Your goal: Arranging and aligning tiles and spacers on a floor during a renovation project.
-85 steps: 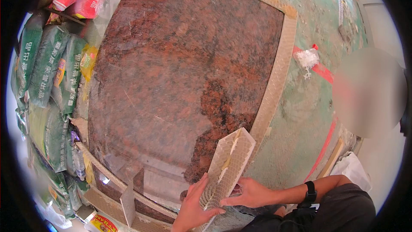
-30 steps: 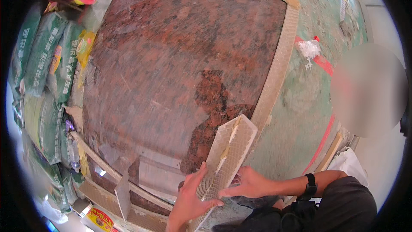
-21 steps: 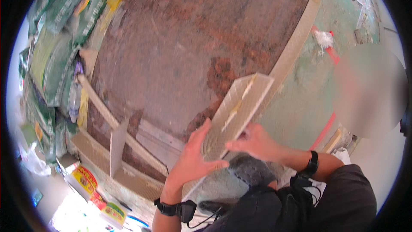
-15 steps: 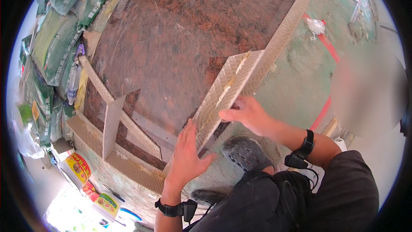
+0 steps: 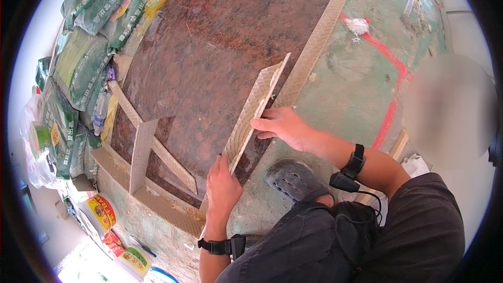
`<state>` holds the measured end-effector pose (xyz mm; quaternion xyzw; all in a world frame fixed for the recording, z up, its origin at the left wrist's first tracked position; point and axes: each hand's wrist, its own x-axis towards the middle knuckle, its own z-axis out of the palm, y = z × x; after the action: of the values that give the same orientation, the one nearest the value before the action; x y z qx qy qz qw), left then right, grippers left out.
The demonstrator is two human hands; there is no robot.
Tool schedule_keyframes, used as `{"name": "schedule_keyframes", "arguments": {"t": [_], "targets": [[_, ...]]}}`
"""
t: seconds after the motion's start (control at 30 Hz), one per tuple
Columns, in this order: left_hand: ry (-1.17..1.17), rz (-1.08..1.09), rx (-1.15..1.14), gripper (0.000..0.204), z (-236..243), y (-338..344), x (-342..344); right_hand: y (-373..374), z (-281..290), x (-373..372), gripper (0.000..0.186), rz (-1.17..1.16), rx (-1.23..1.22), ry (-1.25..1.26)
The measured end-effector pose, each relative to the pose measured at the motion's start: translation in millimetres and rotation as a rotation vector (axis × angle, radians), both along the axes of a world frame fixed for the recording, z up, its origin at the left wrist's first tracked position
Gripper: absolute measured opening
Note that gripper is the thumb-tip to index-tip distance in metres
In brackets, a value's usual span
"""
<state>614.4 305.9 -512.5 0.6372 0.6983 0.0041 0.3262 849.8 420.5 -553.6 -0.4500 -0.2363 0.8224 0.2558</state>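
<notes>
A pair of long beige tile strips (image 5: 249, 111), patterned on the back and meeting at an angle with a whitish bead of adhesive along the joint, is tilted over the dark reddish-brown slab (image 5: 209, 63). My left hand (image 5: 223, 184) is closed round the near end of this piece. Farther up, my right hand (image 5: 287, 127) grips its right edge, thumb on top and fingers underneath. Similar strips line the right side of the slab (image 5: 317, 36) and its near left side (image 5: 167, 207).
A loose strip (image 5: 170, 160) lies slanting across the slab's left part, beside an upright strip (image 5: 141, 152). Green sacks (image 5: 84, 68) and a plastic bottle (image 5: 100, 112) are at the left. Tubs (image 5: 99, 212) stand near left. Red tape (image 5: 387, 123) marks the floor at right.
The joined strips have turned more edge-on and shifted slightly left, away from the right border. My left hand has gone from fingers spread against them to closed round their near end.
</notes>
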Motion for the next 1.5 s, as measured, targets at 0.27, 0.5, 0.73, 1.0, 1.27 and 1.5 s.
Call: {"name": "schedule_keyframes", "arguments": {"t": [0.27,0.5,0.73,1.0,1.27,1.5], "targets": [[0.01,0.014,0.018,0.056,-2.6,-0.9,-1.3,-5.9,-5.3,26.5,0.029,0.265,0.939,-0.84],[0.015,0.011,0.055,0.055,-4.3,-2.5,0.8,1.5,-28.0,39.6,0.033,0.33,1.541,-1.146],[0.008,0.018,0.021,0.057,-3.9,-2.6,0.3,1.5,-32.5,38.0,0.033,0.375,1.567,-1.179],[0.037,-0.04,0.14,0.059,-9.9,-5.9,-2.6,2.6,-26.4,36.4,0.033,0.401,1.579,-1.246],[0.041,-0.036,0.131,0.06,-8.5,-5.8,-2.4,5.4,-28.6,39.4,0.029,0.423,1.597,-1.259],[0.04,-0.037,0.146,0.059,-9.6,-7.5,-3.1,4.6,-30.2,39.0,0.027,0.41,1.584,-1.251]]}}
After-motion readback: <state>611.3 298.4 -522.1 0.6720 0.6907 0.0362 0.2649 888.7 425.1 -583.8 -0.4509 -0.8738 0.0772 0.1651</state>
